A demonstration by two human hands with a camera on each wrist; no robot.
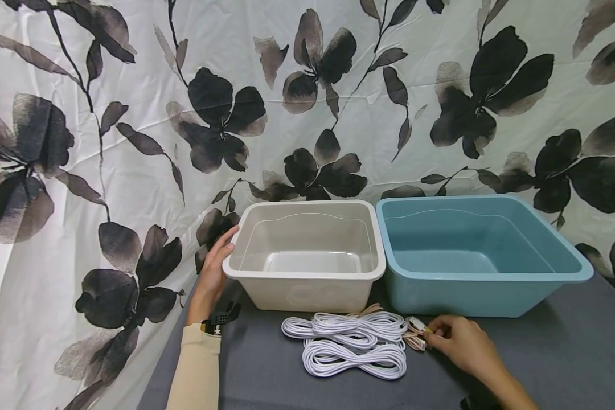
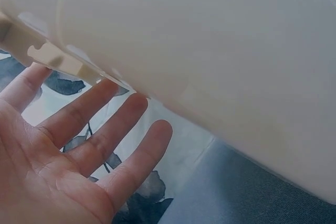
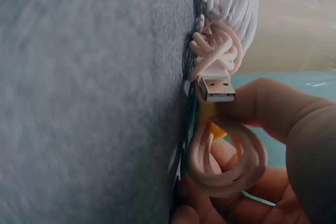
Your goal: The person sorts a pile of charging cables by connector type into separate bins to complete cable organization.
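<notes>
Grey counter (image 1: 256,364) carries the blue bin (image 1: 471,296) right beside the beige bin (image 1: 307,290), white cable coils (image 1: 351,341) lying in front; left hand (image 1: 215,276) has its fingers apart against the beige bin's left side, so a hard push there could skid it into its neighbour. Right hand (image 1: 461,341) pinches the pink cable bundle (image 3: 226,183) at the coils' right end, just in front of the blue bin. Strands look close enough to snag: lifting could drag the white coils along, or the exposed USB plug (image 3: 219,90) could catch.
</notes>
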